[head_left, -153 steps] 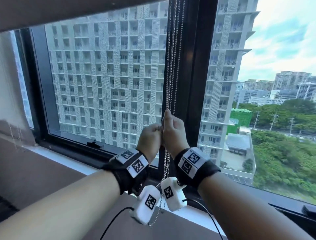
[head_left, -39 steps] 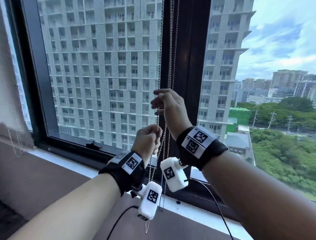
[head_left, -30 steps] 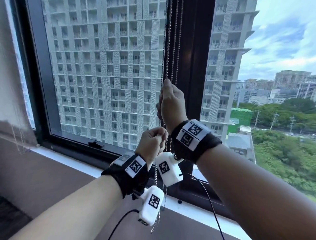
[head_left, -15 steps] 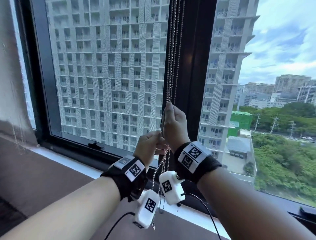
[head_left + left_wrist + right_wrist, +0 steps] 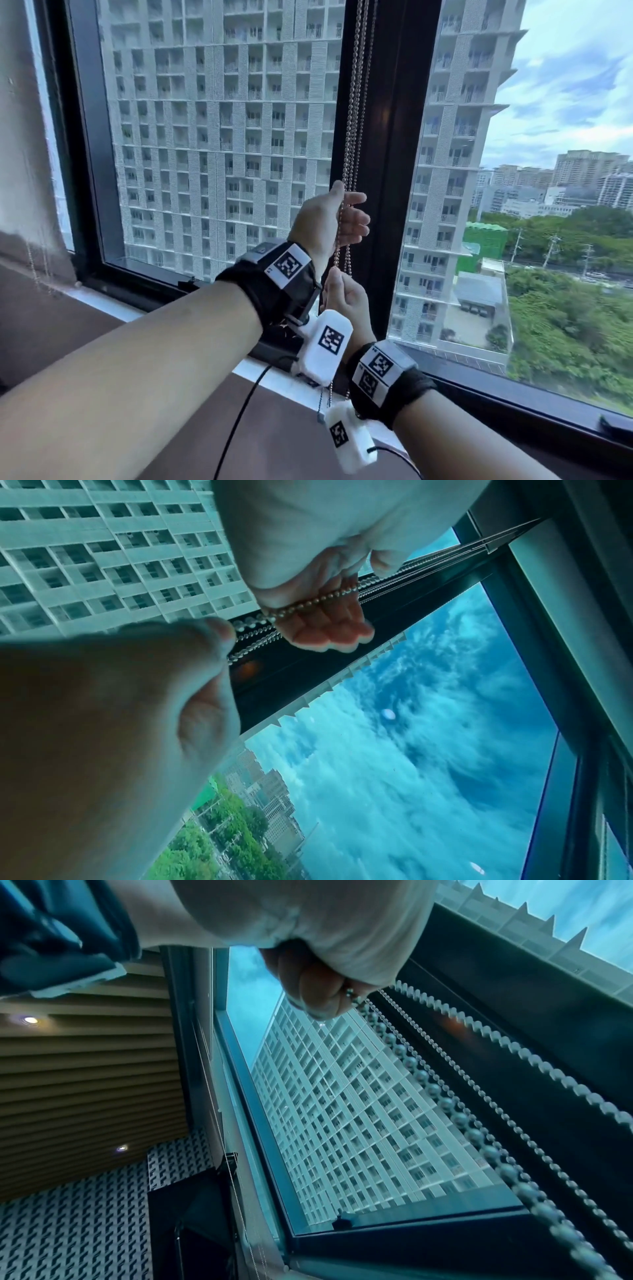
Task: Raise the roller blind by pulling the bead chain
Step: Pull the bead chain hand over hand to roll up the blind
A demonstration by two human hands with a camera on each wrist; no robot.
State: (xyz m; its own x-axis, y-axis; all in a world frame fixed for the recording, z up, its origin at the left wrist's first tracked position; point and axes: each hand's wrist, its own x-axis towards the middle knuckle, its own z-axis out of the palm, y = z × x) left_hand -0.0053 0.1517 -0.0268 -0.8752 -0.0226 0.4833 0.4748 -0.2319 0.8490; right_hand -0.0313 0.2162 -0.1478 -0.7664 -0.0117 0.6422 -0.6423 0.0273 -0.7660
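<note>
The left hand (image 5: pixel 327 219) is raised above the right hand (image 5: pixel 347 301), its fingers spread and loosely extended with the bead chain (image 5: pixel 354 113) running across the palm. Below it, the right hand pinches the same chain between thumb and fingertips, beside the dark window frame (image 5: pixel 394 137).

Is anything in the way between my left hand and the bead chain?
Nothing visible. The left hand is open with the bead chain lying across its fingers; the right hand pinches it just below.
</note>
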